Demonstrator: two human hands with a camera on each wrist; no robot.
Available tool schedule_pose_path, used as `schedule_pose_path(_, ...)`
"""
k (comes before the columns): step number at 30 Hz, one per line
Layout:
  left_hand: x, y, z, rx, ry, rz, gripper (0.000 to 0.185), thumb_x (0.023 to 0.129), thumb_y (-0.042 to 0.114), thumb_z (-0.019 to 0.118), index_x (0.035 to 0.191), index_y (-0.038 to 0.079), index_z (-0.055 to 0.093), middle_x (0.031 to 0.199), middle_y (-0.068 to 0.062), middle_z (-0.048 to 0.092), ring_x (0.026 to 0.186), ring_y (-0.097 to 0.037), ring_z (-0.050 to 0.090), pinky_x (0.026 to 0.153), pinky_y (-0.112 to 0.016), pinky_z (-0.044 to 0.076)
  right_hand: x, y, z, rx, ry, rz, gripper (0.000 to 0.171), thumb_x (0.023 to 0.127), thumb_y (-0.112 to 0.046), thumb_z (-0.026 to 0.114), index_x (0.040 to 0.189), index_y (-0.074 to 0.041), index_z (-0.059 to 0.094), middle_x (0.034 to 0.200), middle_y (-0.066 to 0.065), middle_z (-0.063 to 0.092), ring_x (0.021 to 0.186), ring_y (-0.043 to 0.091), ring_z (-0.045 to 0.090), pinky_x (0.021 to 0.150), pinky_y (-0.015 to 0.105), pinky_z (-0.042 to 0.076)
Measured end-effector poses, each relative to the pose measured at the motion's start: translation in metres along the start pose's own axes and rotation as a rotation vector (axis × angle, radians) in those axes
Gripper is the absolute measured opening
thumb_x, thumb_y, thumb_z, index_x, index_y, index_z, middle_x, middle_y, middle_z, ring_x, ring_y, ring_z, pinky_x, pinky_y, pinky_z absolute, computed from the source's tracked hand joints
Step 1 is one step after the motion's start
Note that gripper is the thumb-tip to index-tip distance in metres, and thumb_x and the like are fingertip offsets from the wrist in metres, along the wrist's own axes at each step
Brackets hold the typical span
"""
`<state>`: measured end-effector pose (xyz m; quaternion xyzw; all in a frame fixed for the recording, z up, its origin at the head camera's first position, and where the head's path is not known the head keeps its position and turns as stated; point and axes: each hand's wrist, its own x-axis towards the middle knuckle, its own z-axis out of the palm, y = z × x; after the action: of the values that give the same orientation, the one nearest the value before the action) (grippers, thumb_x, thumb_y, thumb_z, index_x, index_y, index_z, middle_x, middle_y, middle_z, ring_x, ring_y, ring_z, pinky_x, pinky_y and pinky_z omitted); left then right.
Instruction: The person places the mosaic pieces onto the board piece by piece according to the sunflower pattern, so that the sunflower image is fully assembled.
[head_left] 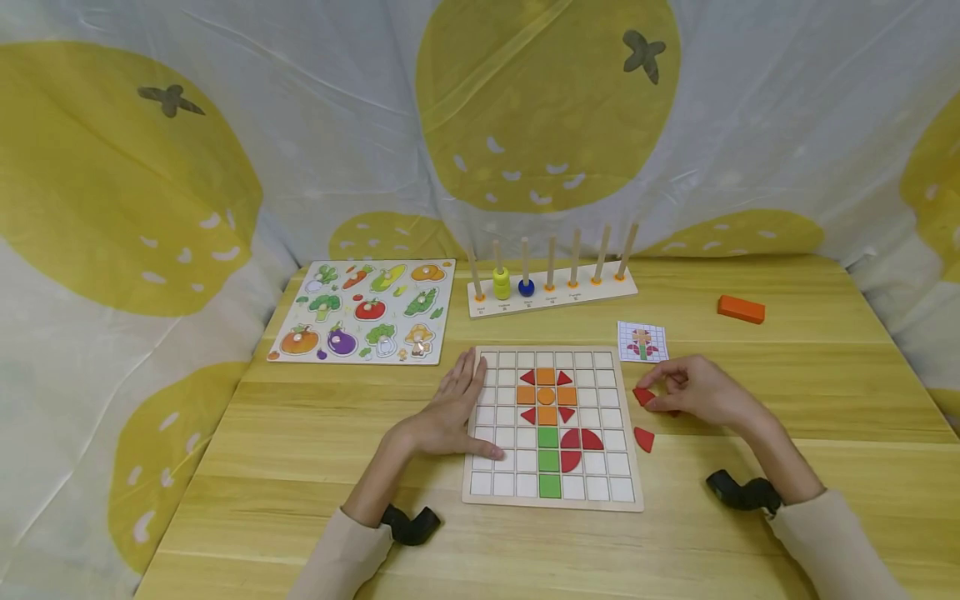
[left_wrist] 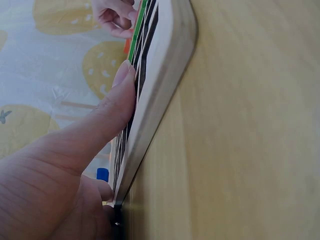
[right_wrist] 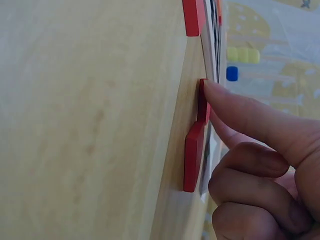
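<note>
Grid board's (head_left: 553, 500) near edge, left hand (head_left: 450, 412) flat, right hand (head_left: 701, 390) seemingly on red piece (head_left: 643, 397).

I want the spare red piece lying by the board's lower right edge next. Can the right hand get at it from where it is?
Probably yes. The right hand rests on the table touching other red pieces, and the loose red piece lies just below it beside the grid board, with only bare table between. Nothing covers it.

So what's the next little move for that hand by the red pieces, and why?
Probably pinch the red piece under the right hand and lift it toward the grid board. The fingertips already touch it on the table, the left hand lies flat on the board, and many squares beside the green stem are bare.
</note>
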<state>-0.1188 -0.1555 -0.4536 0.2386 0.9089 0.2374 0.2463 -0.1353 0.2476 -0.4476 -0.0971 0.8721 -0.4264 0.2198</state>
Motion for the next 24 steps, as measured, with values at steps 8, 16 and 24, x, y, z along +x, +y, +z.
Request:
schedule_pose_path(8,0.000,0.002,-0.001,-0.005,-0.002,0.006,0.138,0.080,0.054,0.085,0.164,0.003,-0.012,0.169,-0.016,-0.031,0.159,-0.034,-0.026,0.132,-0.053,-0.005,0.001,-0.002,0.006,-0.106,0.052,-0.040,0.023,0.084,-0.018,0.086,0.100,-0.006,0.076,0.062,-0.004,0.039,0.057,0.007,0.038,0.054,0.023,0.032)
schedule_pose_path(16,-0.001,0.000,-0.001,-0.018,-0.006,0.008,0.140,0.079,0.053,0.087,0.164,0.002,-0.012,0.169,-0.018,-0.030,0.159,-0.035,-0.025,0.132,-0.054,-0.005,-0.001,-0.028,0.029,-0.068,0.144,-0.028,0.024,0.086,-0.023,0.085,0.100,-0.005,0.077,0.061,-0.004,0.036,0.053,0.008,0.030,0.050,0.024,0.026)
schedule_pose_path(24,-0.002,0.000,-0.002,-0.020,-0.013,0.017,0.139,0.080,0.053,0.086,0.164,0.002,-0.013,0.169,-0.018,-0.030,0.159,-0.034,-0.025,0.132,-0.054,-0.006,0.002,-0.073,0.095,-0.010,0.110,-0.031,0.020,0.082,-0.024,0.089,0.093,-0.012,0.077,0.059,-0.006,0.037,0.056,0.009,0.035,0.053,0.022,0.028)
